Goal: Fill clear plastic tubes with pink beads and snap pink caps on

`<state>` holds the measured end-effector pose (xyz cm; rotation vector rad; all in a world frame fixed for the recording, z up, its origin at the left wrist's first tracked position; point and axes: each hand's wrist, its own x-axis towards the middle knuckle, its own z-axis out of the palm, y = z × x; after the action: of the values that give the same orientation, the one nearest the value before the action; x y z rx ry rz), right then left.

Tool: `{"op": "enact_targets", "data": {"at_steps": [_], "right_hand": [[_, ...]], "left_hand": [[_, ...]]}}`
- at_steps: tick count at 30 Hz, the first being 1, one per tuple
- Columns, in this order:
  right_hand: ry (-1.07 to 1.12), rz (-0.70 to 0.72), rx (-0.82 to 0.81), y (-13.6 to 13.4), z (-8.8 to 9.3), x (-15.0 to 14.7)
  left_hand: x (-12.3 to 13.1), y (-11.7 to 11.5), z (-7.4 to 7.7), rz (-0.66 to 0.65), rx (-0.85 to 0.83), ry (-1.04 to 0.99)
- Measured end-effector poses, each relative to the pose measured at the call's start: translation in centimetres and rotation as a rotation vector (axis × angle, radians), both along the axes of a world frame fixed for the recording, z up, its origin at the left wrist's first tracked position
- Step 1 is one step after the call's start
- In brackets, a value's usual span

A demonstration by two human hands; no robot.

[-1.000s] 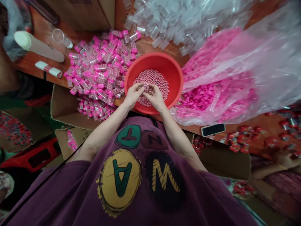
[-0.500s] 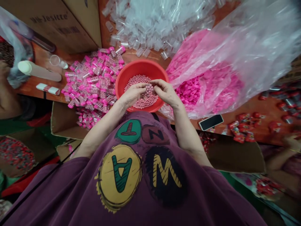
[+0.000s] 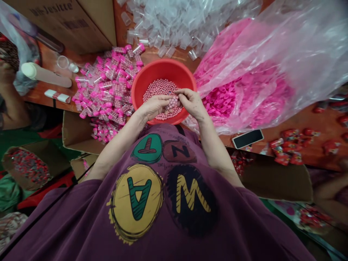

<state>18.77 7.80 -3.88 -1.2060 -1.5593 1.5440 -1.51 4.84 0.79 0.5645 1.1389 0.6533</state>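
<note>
My left hand (image 3: pixel 155 106) is closed around the near side of a small clear container of pink beads (image 3: pixel 172 104), held low over the red bowl (image 3: pixel 178 66). My right hand (image 3: pixel 191 103) has its fingers bent and pinched at the far right side of that container. Whether anything sits between those fingertips is too small to tell. Loose pink beads (image 3: pixel 159 87) cover the bowl's bottom beneath both hands.
Left of the bowl lies a heap of pink-capped filled bottles (image 3: pixel 108 85). Behind are clear empty bottles (image 3: pixel 163 25). A plastic bag of pink caps (image 3: pixel 252 90) lies right, beside a phone (image 3: pixel 248 139). A carton (image 3: pixel 81 21) stands back left; another person's arm (image 3: pixel 12 98) shows far left.
The view has shifted slightly, so the bowl sits a little higher in it. Both hands stay at the bead container, with the right fingertips now closer together.
</note>
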Motion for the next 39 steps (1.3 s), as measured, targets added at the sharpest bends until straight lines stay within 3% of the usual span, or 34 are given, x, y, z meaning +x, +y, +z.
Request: {"op": "enact_targets", "data": {"at_steps": [9,16,22,29,32,36,39], "right_hand": [[0.19,0.215,-0.147,-0.3,-1.7,0.4],[0.14,0.173,-0.153,0.1,-2.4,-0.9],[0.136,0.145,-0.121,0.5,-2.8,-1.6],[-0.07,-0.123,-0.055,-0.9,-4.1,0.5],[-0.1,-0.312,-0.115,-2.4,-5.9,3.8],[-0.231,-0.673,-0.194,-5.3,-8.6,9.8],[-0.338,-0.806,-0.254,-7.3,-10.0,13.0]], "left_hand": [[0.3,-1.6,0.2,0.101,-0.097,0.034],[-0.1,-2.2,-0.3,0.173,-0.1,0.009],[-0.9,-1.3,-1.4,0.208,-0.118,-0.014],[-0.5,0.7,-2.5,0.187,-0.169,-0.113],[-0.3,1.3,-2.6,0.145,-0.187,-0.165],[0.2,1.9,-2.8,0.123,-0.192,-0.252],[0.9,2.0,-3.2,0.127,-0.248,-0.219]]}}
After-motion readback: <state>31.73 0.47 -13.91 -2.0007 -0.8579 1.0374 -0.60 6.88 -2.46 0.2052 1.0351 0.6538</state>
